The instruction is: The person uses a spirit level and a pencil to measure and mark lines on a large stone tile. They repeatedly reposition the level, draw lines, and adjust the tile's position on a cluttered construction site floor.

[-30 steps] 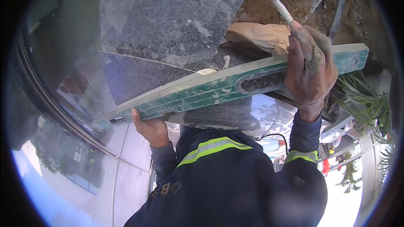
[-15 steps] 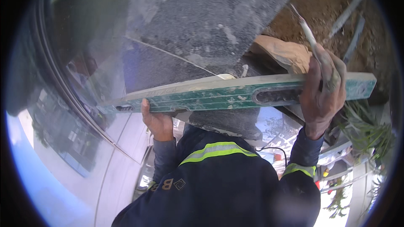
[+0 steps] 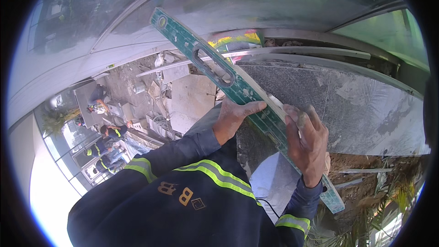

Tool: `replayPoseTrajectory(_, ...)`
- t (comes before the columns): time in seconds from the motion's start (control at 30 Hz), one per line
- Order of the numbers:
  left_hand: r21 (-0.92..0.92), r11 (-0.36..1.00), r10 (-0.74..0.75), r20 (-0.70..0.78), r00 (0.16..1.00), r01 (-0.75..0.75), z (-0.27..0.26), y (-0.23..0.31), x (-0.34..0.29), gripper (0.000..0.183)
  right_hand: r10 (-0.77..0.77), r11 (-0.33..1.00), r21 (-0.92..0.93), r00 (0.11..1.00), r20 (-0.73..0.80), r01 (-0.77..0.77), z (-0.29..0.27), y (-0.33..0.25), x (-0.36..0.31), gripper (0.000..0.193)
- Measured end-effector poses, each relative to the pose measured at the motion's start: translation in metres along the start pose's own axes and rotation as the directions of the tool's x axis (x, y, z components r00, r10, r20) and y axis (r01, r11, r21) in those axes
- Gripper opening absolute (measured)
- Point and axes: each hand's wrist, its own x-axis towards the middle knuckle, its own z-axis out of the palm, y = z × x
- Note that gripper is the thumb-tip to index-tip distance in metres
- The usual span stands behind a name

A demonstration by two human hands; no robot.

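Note:
A long green spirit level (image 3: 242,92), smeared with pale dust, slants in front of me from upper left to lower right. My left hand (image 3: 232,118) is closed on its near edge, the thumb lying on the green face. Over the lower half of the level, my right hand (image 3: 308,142) has its fingers curled together around a thin whitish stick (image 3: 275,102). Whether that hand also grips the level is hard to tell. Behind the level lies a large dark grey stone slab (image 3: 356,110), dusty on top.
A metal bar (image 3: 315,51) runs along the slab's far side, near a yellow and red sack (image 3: 238,39). Glass panels (image 3: 283,2) rise beyond. Soil (image 3: 347,162) and palm leaves (image 3: 393,208) border the right. Several co-workers (image 3: 114,131) are at the left, past loose slabs (image 3: 190,98).
The view has turned. The level has swung from nearly level across to a steep slant, its left end now up and away. My right hand has moved in from its end toward the left hand.

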Motion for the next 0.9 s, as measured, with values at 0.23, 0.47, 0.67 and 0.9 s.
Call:
replayPoseTrajectory(0.23,-0.043,0.988,0.153,0.037,0.988,-0.151,0.000,-0.013,0.009,0.052,0.032,0.995,-0.102,0.991,0.133,-0.018,0.018,-0.023,0.065,0.025)
replayPoseTrajectory(0.47,-0.091,0.995,0.032,-0.028,0.999,-0.034,-0.001,-0.011,0.007,0.054,0.086,0.988,-0.140,0.986,0.141,-0.066,0.018,-0.037,0.082,0.025)
replayPoseTrajectory(0.67,0.171,0.982,-0.076,-0.040,0.996,0.082,-0.007,-0.020,0.007,0.108,0.038,0.993,-0.114,0.990,0.134,-0.023,0.024,-0.024,0.074,0.037)
replayPoseTrajectory(0.9,0.118,0.984,-0.127,-0.062,0.990,0.133,-0.006,-0.023,0.004,0.120,0.062,0.987,-0.156,0.967,0.245,-0.024,0.037,-0.024,0.085,0.041)
